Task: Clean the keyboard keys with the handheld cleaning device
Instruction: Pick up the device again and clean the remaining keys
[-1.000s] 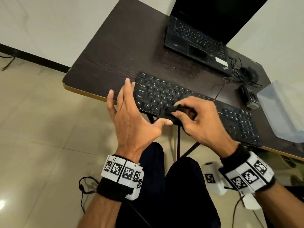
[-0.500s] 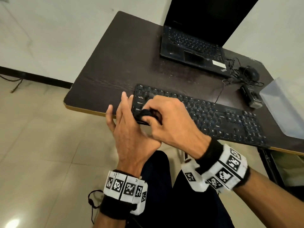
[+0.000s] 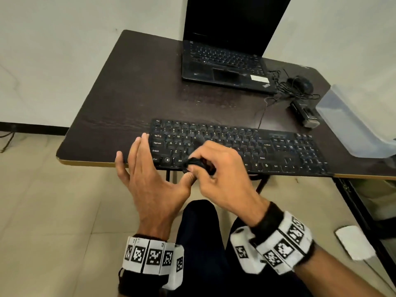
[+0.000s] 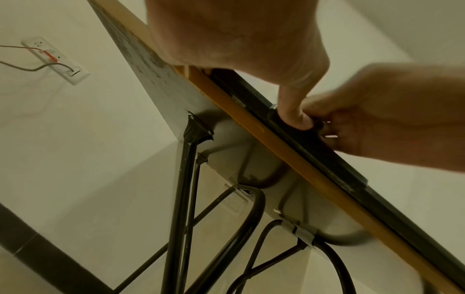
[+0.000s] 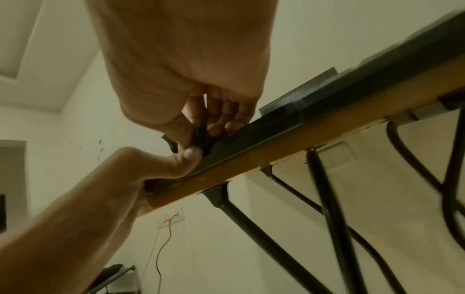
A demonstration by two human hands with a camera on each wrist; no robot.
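Note:
A black full-size keyboard (image 3: pixel 267 146) lies along the front edge of the dark table (image 3: pixel 128 93). My right hand (image 3: pixel 216 168) pinches a small black cleaning device (image 3: pixel 199 165) over the keyboard's bottom row near the space bar; in the right wrist view the black cleaning device (image 5: pixel 200 137) sits between thumb and fingers against the keyboard's front edge (image 5: pixel 276 127). My left hand (image 3: pixel 147 168) rests with straight fingers on the keyboard's left end, its thumb (image 4: pixel 293 111) touching the front edge beside my right hand (image 4: pixel 390 119).
An open black laptop (image 3: pixel 225 61) stands at the back of the table. To the right lie a black mouse (image 3: pixel 300 83) with tangled cable, a small dark box (image 3: pixel 304 113) and a clear plastic tray (image 3: pixel 353 125). Black metal table legs (image 4: pixel 181 199) run below.
My right hand with the cleaning device has swept from the keyboard's left end back rightward toward the space bar. My left hand stays on the left end. The head view has shifted.

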